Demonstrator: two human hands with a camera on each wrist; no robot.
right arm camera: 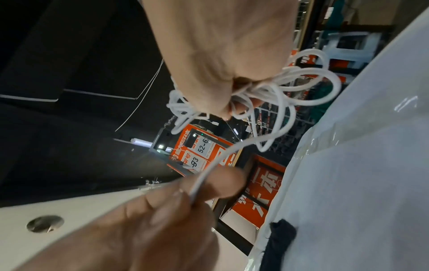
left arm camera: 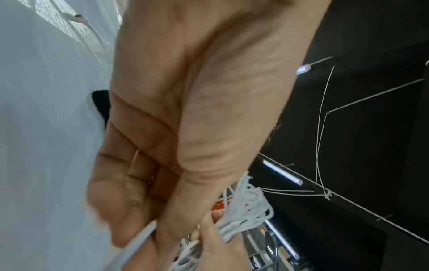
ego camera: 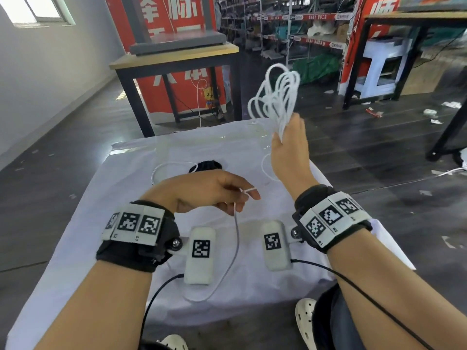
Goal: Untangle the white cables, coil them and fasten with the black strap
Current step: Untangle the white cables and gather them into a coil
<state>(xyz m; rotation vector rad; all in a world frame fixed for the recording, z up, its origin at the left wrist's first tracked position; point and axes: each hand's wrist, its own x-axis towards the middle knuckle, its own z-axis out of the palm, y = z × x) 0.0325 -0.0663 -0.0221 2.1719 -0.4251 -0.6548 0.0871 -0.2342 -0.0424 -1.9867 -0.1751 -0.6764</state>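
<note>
Gripping a looped bunch of thin white cables (ego camera: 275, 97) in the raised right hand (ego camera: 290, 150) above the white-covered table (ego camera: 121, 198), left hand (ego camera: 204, 190) pinching one loose white cable strand (ego camera: 236, 238), beside the black fabric strap (ego camera: 206, 165).

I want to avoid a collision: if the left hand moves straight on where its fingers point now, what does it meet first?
Probably the right hand's forearm; the left hand points rightward across the white table, pinching a cable. Depth is unclear.
</note>
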